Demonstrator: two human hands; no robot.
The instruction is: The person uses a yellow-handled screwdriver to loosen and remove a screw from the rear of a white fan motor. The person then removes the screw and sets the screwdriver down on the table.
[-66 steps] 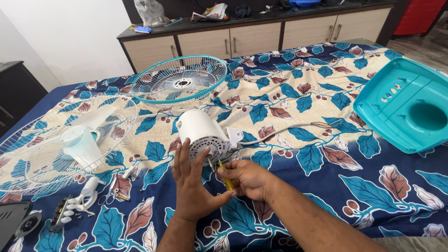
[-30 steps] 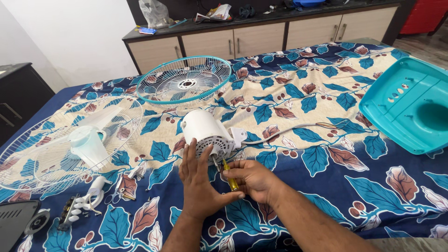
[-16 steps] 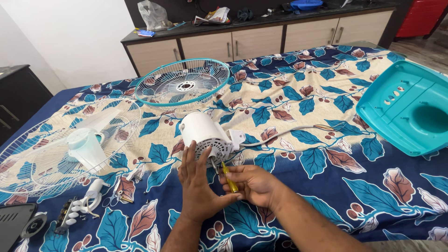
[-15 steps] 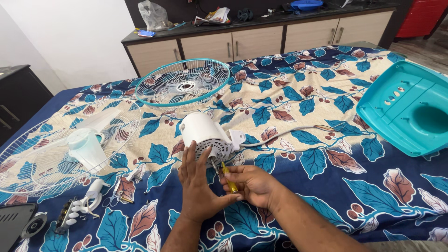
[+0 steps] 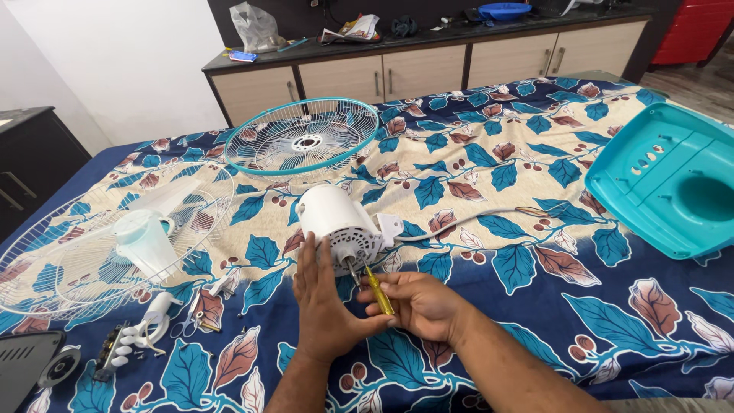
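Note:
A white fan motor [image 5: 336,222] lies on its side on a leaf-patterned bedsheet, its shaft end toward me. My left hand [image 5: 325,306] rests flat against the motor's near face with fingers spread. My right hand [image 5: 420,304] is closed around a yellow-handled screwdriver [image 5: 378,291], whose tip points up at the motor's front beside the shaft. A white cable [image 5: 466,220] runs from the motor to the right.
A teal-rimmed fan grille [image 5: 302,138] lies behind the motor; a white grille [image 5: 92,245] with clear fan blades [image 5: 145,241] lies left. A teal fan base [image 5: 673,183] sits right. Scissors [image 5: 191,320], a switch panel [image 5: 122,344] and small parts lie lower left. A cabinet [image 5: 428,69] stands behind.
The view has shifted slightly. My hands stay at the motor's front, the right one keeping the screwdriver at the same spot.

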